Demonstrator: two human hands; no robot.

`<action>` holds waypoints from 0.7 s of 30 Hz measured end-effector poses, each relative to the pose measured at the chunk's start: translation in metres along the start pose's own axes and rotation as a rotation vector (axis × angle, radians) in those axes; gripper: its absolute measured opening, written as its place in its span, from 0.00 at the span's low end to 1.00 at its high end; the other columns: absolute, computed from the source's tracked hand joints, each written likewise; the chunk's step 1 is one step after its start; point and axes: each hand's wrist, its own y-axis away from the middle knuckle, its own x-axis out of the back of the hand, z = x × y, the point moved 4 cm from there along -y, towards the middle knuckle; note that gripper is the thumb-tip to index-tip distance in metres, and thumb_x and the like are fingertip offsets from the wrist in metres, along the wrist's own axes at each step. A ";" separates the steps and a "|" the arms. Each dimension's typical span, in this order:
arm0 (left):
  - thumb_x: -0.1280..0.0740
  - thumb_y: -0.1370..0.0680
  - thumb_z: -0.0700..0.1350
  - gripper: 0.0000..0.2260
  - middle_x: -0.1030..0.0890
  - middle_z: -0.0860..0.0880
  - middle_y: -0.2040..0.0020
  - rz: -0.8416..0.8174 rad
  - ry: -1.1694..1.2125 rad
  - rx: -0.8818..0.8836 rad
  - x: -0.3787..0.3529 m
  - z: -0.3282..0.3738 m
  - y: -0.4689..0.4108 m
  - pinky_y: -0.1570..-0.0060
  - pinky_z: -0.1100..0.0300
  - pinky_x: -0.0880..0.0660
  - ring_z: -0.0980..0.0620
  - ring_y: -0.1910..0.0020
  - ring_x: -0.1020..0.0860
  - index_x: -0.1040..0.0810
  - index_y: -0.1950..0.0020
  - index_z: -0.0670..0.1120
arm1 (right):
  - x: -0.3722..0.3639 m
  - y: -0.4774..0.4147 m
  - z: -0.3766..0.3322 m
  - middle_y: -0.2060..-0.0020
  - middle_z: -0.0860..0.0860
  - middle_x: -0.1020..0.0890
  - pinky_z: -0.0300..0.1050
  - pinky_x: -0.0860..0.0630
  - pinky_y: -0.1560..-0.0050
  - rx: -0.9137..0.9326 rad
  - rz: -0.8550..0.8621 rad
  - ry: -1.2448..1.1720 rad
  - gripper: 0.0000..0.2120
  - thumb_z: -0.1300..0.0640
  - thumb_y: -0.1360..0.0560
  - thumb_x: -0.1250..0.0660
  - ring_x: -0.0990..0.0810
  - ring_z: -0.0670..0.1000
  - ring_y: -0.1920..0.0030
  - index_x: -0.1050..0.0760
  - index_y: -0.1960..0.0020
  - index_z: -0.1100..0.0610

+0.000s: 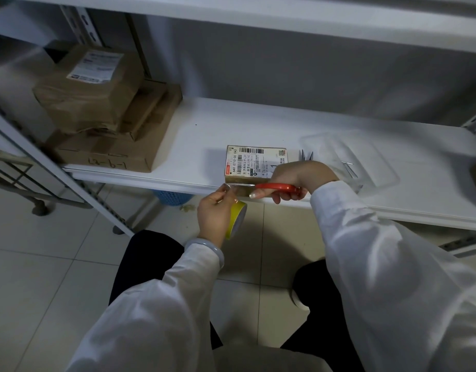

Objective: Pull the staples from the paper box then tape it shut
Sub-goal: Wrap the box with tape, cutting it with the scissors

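Taping stage: left hand (pixel 214 214) grips tape roll (pixel 236 218), right hand (pixel 293 178) closes scissors (pixel 274 187) on strip at box (pixel 255 163); sealing unfinished.

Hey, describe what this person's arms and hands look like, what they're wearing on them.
Both arms are covered by long, loose white sleeves, like a lab coat's, reaching to the wrists. The left hand is bare, with a pale, smooth bangle around the wrist just above the cuff. The right hand is bare too, with a longish, pale fingernail showing; no ring, watch or glove is visible on either hand.
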 end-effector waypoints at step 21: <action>0.32 0.24 0.46 0.14 0.24 0.49 0.34 0.001 -0.048 0.046 0.004 0.008 -0.004 0.37 0.55 0.28 0.52 0.43 0.23 0.20 0.41 0.42 | 0.000 -0.002 0.003 0.80 0.50 0.32 0.36 0.40 0.74 0.029 0.037 -0.179 0.26 0.35 0.33 0.31 0.38 0.46 0.80 0.27 0.70 0.58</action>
